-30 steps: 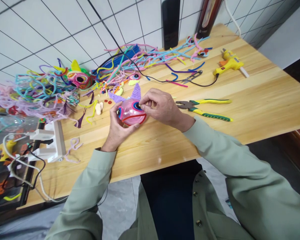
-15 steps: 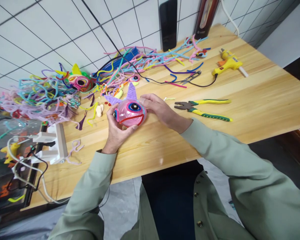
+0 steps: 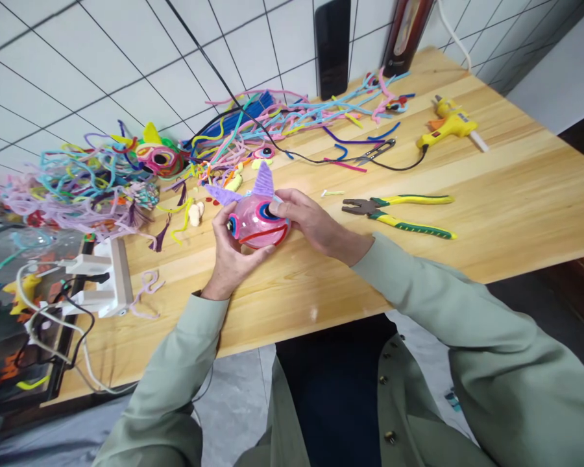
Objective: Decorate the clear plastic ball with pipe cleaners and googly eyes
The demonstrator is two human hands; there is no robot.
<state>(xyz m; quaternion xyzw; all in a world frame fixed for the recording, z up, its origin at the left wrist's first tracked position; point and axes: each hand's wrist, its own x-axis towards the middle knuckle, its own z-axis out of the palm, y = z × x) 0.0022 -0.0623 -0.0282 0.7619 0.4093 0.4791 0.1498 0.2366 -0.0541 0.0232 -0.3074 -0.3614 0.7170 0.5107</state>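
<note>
A round pink see-through ornament (image 3: 254, 222) sits between my two hands, with purple pipe-cleaner ears, pink-and-blue ringed eyes and a red mouth line. My left hand (image 3: 230, 256) wraps its left side and underside, thumb along the lower edge. My right hand (image 3: 313, 222) closes on its right side, with the thumb over the right-hand eye. Part of that eye is hidden by the thumb. To the right lie pliers (image 3: 370, 207) with yellow-green handles, jaws apart, and a small pale scrap (image 3: 331, 192).
Heaped pipe cleaners (image 3: 85, 185) line the wall, with another decorated ball (image 3: 161, 158) among them. A yellow glue gun (image 3: 448, 123) lies at the right, its cord crossing the table. Scissors (image 3: 377, 152), a leaning phone (image 3: 331, 48) and a power strip (image 3: 118, 275) surround the work area.
The pink ornament has turned, so its left eye faces me more. My right thumb has moved onto the right-hand eye, and the right hand now grips the side.
</note>
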